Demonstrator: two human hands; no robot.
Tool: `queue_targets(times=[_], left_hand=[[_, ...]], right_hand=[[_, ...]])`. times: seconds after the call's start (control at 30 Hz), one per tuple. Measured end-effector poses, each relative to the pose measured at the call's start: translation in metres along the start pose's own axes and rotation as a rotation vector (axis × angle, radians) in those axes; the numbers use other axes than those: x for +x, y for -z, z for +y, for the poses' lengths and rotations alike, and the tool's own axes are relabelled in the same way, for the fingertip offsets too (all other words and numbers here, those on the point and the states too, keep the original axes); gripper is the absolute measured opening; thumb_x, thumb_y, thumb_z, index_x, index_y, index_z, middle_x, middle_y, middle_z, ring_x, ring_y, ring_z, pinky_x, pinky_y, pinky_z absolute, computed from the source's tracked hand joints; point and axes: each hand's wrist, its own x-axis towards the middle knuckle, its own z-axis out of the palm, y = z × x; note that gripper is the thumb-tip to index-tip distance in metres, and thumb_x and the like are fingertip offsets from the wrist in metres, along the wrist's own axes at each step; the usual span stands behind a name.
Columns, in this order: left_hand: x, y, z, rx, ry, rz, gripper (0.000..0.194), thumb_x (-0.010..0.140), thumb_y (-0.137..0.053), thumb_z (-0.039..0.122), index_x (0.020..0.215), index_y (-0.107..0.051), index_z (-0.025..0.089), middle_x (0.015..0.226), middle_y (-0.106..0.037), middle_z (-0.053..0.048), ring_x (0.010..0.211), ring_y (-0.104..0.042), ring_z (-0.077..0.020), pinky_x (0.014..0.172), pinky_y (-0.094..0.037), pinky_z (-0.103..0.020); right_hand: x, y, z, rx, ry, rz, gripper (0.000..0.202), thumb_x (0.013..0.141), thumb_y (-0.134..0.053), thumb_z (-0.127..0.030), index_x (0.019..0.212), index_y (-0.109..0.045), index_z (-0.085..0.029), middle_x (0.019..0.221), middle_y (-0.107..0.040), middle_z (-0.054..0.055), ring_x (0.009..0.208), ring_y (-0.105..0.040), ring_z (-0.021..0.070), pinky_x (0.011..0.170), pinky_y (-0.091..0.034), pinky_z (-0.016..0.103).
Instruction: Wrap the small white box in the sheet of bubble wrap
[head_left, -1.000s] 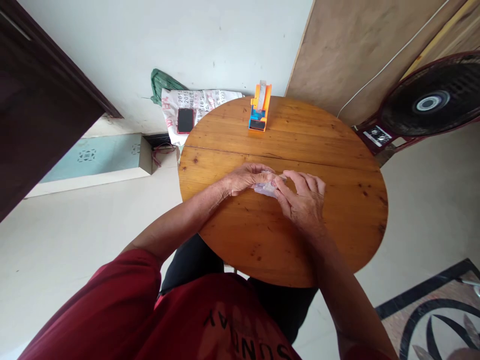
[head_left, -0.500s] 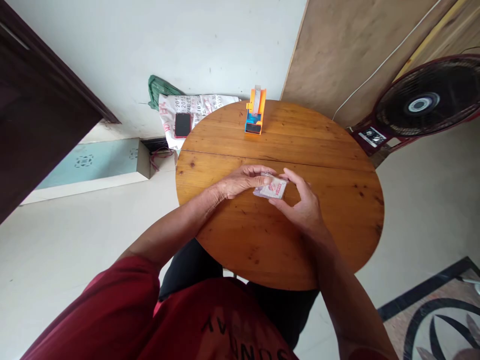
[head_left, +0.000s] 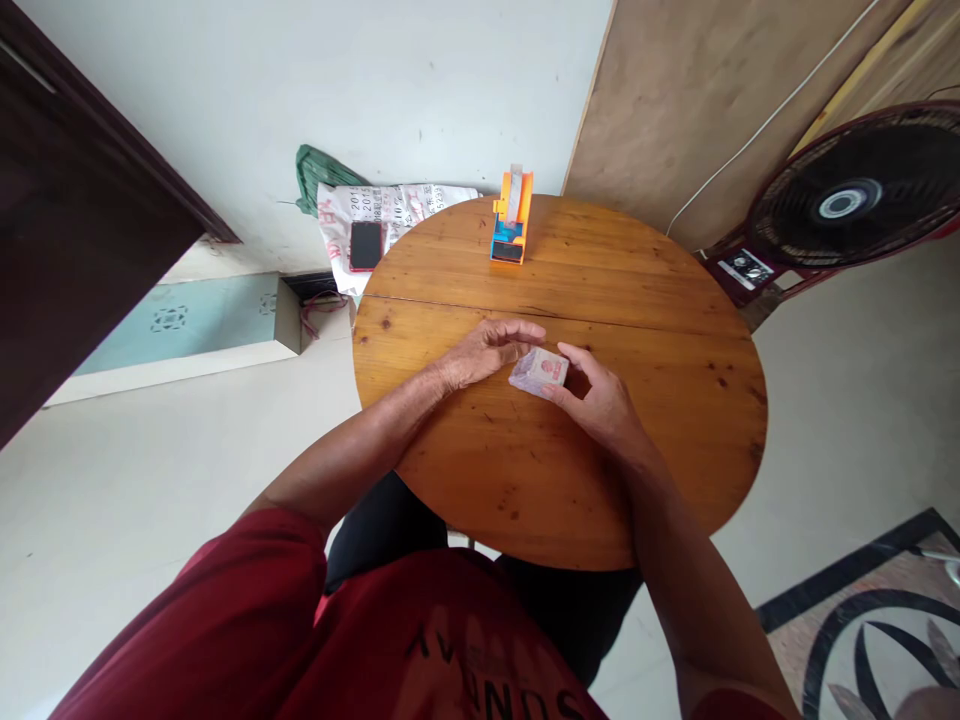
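A small pale box [head_left: 541, 370] with red print on top and a purplish side, apparently in clear wrap, is over the middle of the round wooden table [head_left: 480, 465]. My right hand [head_left: 604, 400] grips its right end between thumb and fingers. At the box's left, my left hand [head_left: 487, 355] has its fingers stretched out and apart, the tips close to the far left corner. Whether those tips touch the box I cannot tell.
An orange and blue tape dispenser [head_left: 512, 220] stands at the table's far edge. Beyond the left edge, a phone [head_left: 366, 246] lies on a printed white sack [head_left: 337, 215] beside a green bag [head_left: 322, 178]. A large fan [head_left: 847, 200] is at the right.
My left thumb has come off the box's top and the left fingers have opened away from it. The box has tilted so that its purplish side shows more, with my right hand holding it.
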Motion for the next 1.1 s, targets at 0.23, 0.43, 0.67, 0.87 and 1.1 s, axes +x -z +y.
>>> queue_targets(times=[0.23, 0.43, 0.67, 0.87, 1.1], left_hand=[[-0.001, -0.001, 0.002, 0.014, -0.001, -0.016, 0.045, 0.075, -0.082, 0.04, 0.11, -0.07, 0.014, 0.101, -0.073, -0.007, 0.082, -0.067, -0.0146, 0.08, -0.05, -0.028], [0.003, 0.0, -0.008, 0.048, 0.008, -0.042, 0.049, 0.072, -0.083, 0.048, 0.106, -0.07, 0.015, 0.085, -0.07, -0.003, 0.069, -0.061, -0.0109, 0.067, -0.046, -0.024], [0.009, 0.002, -0.011, 0.079, 0.027, -0.014, 0.041, 0.068, -0.085, 0.04, 0.093, -0.068, 0.014, 0.081, -0.067, 0.0, 0.067, -0.058, -0.0089, 0.065, -0.046, -0.023], [0.008, 0.006, -0.014, 0.128, 0.03, -0.033, 0.035, 0.071, -0.082, 0.037, 0.093, -0.066, 0.014, 0.078, -0.065, 0.0, 0.07, -0.057, -0.0101, 0.064, -0.043, -0.022], [0.008, 0.005, -0.011, 0.112, 0.02, -0.048, 0.026, 0.075, -0.078, 0.028, 0.093, -0.066, 0.014, 0.075, -0.063, 0.002, 0.067, -0.056, -0.009, 0.065, -0.043, -0.023]], right_hand=[[0.001, 0.003, -0.009, -0.069, 0.147, 0.033, 0.068, 0.076, -0.075, -0.041, 0.138, -0.053, -0.026, 0.139, -0.061, 0.014, 0.127, -0.058, 0.0352, 0.101, -0.047, 0.057], [0.001, 0.002, -0.01, -0.124, 0.248, 0.105, 0.052, 0.08, -0.072, -0.035, 0.13, -0.058, -0.026, 0.127, -0.068, 0.012, 0.118, -0.063, 0.0332, 0.098, -0.048, 0.054], [0.001, -0.003, -0.007, -0.121, 0.289, 0.153, 0.051, 0.081, -0.073, -0.034, 0.129, -0.059, -0.026, 0.123, -0.071, 0.011, 0.114, -0.066, 0.0316, 0.098, -0.05, 0.052], [0.001, -0.006, -0.01, -0.097, 0.307, 0.168, 0.05, 0.083, -0.072, -0.033, 0.13, -0.058, -0.025, 0.121, -0.071, 0.011, 0.113, -0.067, 0.0295, 0.098, -0.051, 0.049], [0.002, -0.004, -0.011, -0.13, 0.313, 0.152, 0.045, 0.082, -0.072, -0.035, 0.125, -0.063, -0.025, 0.125, -0.069, 0.012, 0.116, -0.064, 0.0308, 0.097, -0.049, 0.049]])
